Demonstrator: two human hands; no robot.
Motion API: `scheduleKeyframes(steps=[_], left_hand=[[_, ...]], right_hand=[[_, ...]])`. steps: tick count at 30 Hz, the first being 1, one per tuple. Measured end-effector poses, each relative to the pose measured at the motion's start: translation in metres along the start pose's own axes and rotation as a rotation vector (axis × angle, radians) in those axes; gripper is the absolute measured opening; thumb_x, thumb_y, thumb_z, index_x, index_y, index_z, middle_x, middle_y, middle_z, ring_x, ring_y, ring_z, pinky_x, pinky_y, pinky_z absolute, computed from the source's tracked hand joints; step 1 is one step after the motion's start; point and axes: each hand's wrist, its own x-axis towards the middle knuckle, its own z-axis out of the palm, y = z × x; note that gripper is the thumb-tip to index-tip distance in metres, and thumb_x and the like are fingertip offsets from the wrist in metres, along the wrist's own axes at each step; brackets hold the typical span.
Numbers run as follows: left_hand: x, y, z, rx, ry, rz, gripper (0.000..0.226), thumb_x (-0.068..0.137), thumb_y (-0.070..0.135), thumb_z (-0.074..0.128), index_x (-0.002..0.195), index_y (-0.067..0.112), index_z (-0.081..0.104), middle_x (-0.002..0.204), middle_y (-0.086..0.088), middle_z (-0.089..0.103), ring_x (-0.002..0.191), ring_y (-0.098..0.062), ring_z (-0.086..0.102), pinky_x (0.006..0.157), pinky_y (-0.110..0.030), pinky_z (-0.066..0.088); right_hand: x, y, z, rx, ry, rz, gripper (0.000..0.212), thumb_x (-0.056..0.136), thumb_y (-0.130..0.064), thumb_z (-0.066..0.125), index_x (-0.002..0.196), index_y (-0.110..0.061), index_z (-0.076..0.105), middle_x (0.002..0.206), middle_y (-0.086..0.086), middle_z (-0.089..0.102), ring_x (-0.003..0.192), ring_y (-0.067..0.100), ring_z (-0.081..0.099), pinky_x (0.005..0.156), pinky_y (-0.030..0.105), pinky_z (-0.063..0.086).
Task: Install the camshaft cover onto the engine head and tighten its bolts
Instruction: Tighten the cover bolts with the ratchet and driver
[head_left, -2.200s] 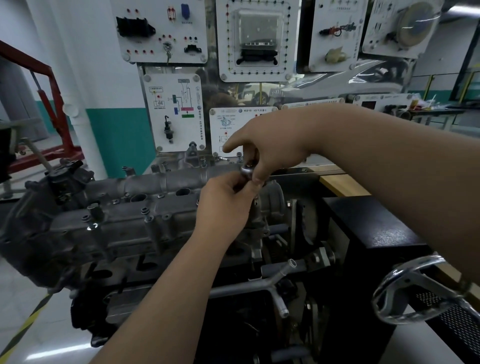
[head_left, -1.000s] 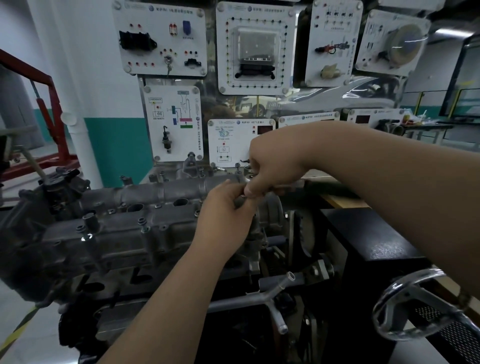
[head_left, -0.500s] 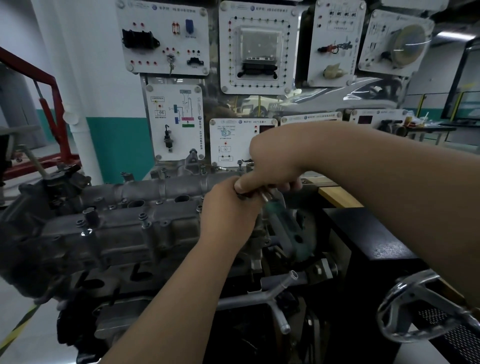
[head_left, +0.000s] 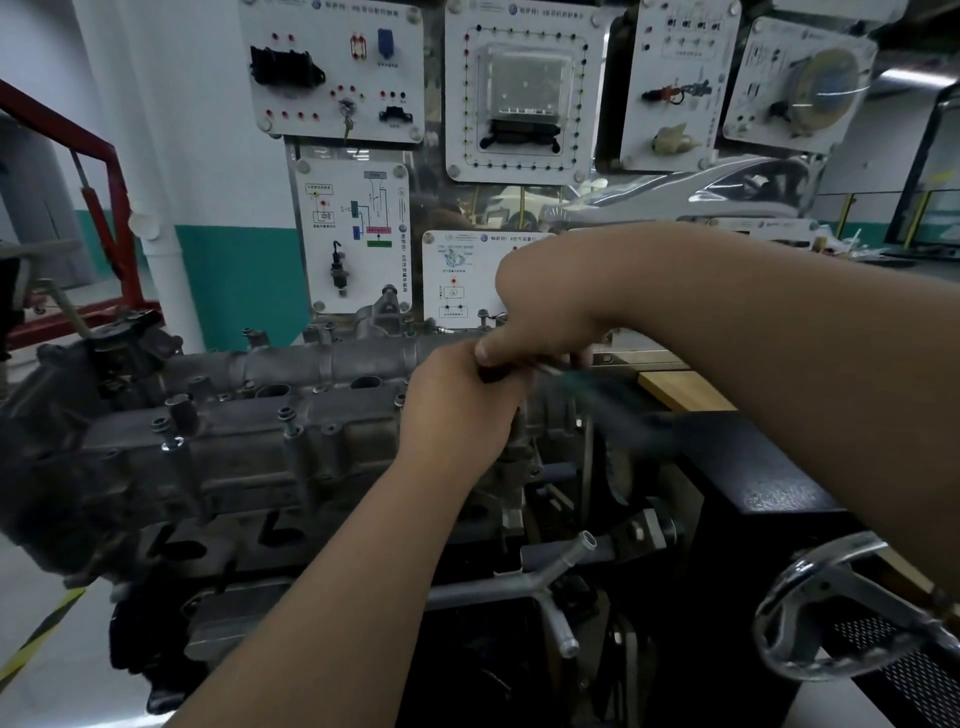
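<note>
Camshaft cover (head_left: 249, 441) sits on the engine head (head_left: 218, 540), left of centre, with bolts (head_left: 287, 415) sticking up from it. Both hands are at its right end, touching each other. Right hand (head_left: 545, 317) grips a green-handled tool (head_left: 597, 395); the handle is blurred and points right and near. Left hand (head_left: 457, 405) shows its back, fingers hidden: cannot tell its grip.

Left hand (head_left: 457, 410), right hand (head_left: 545, 306) bare — forearms (head_left: 332, 597) bare too, up to frame edge.
</note>
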Motion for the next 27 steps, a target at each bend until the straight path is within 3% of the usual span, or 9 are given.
scheduleKeyframes(steps=[3,6,9,13,15,18,22,24,27], left_hand=[[-0.002,-0.001,-0.004,-0.03,-0.068,0.042,0.025,0.088,0.035,0.061,0.066,0.024,0.066,0.047,0.006,0.056,0.037,-0.002,0.045,0.036,-0.01,0.027],[-0.002,-0.001,-0.007,-0.036,-0.147,0.021,0.022,0.092,0.035,0.056,0.079,0.026,0.071,0.062,0.001,0.066,0.041,-0.004,0.049,0.04,-0.012,0.031],[0.0,0.002,-0.004,0.041,-0.109,0.028,0.021,0.091,0.034,0.053,0.073,0.027,0.06,0.055,0.007,0.058,0.044,-0.001,0.048,0.04,-0.011,0.032],[0.0,0.0,0.001,0.021,0.031,0.018,0.017,0.085,0.03,0.054,0.069,0.026,0.056,0.061,0.009,0.059,0.056,-0.007,0.052,0.051,-0.02,0.041],[-0.002,-0.003,0.0,0.025,0.026,0.05,0.021,0.086,0.032,0.06,0.069,0.022,0.064,0.055,0.003,0.059,0.047,-0.005,0.049,0.04,-0.015,0.033],[-0.005,-0.006,-0.002,0.029,-0.037,0.072,0.023,0.09,0.038,0.057,0.075,0.025,0.068,0.06,0.001,0.063,0.047,-0.004,0.049,0.043,-0.019,0.036],[-0.007,-0.006,0.002,0.061,-0.037,0.053,0.013,0.089,0.041,0.056,0.083,0.032,0.063,0.064,0.01,0.063,0.051,0.0,0.053,0.047,-0.024,0.041],[-0.006,-0.005,0.005,0.053,0.034,-0.001,0.008,0.088,0.032,0.059,0.082,0.03,0.063,0.072,0.006,0.067,0.063,-0.004,0.059,0.057,-0.032,0.052],[-0.008,-0.008,0.004,-0.026,0.075,0.06,0.027,0.089,0.024,0.06,0.062,0.03,0.059,0.053,0.007,0.06,0.047,0.0,0.051,0.044,-0.016,0.04]], right_hand=[[-0.005,0.001,-0.007,-0.168,0.055,-0.119,0.027,0.085,-0.048,0.065,0.086,-0.021,0.07,0.071,-0.011,0.061,0.066,0.006,0.056,0.054,0.025,0.035],[-0.008,0.009,-0.007,-0.111,0.055,-0.157,0.033,0.085,-0.044,0.066,0.116,-0.031,0.066,0.087,-0.021,0.057,0.078,0.003,0.052,0.069,0.026,0.038],[-0.006,0.013,0.004,-0.008,0.065,-0.107,0.036,0.089,-0.052,0.057,0.105,-0.023,0.07,0.094,-0.007,0.071,0.082,0.011,0.065,0.065,0.025,0.044],[0.0,0.008,0.01,0.182,0.049,-0.067,0.041,0.089,-0.051,0.059,0.096,-0.013,0.072,0.072,-0.002,0.073,0.055,0.009,0.067,0.044,0.017,0.043],[-0.001,0.008,0.001,-0.004,0.07,-0.087,0.045,0.08,-0.053,0.069,0.111,-0.021,0.068,0.083,-0.009,0.07,0.069,0.007,0.064,0.051,0.022,0.042],[-0.004,0.014,-0.006,-0.06,0.098,-0.12,0.057,0.076,-0.048,0.075,0.128,-0.03,0.057,0.079,-0.023,0.049,0.07,-0.004,0.044,0.058,0.02,0.031],[-0.003,0.011,0.005,-0.007,0.076,-0.117,0.042,0.087,-0.054,0.06,0.112,-0.021,0.067,0.08,-0.008,0.069,0.068,0.005,0.065,0.056,0.021,0.039],[-0.002,0.005,0.009,0.075,0.043,-0.116,0.044,0.092,-0.054,0.052,0.097,-0.014,0.07,0.069,-0.003,0.073,0.053,0.007,0.067,0.051,0.02,0.041],[-0.004,0.002,0.002,-0.039,0.063,-0.115,0.04,0.088,-0.05,0.061,0.106,-0.015,0.068,0.075,-0.005,0.074,0.069,0.01,0.07,0.058,0.026,0.046]])
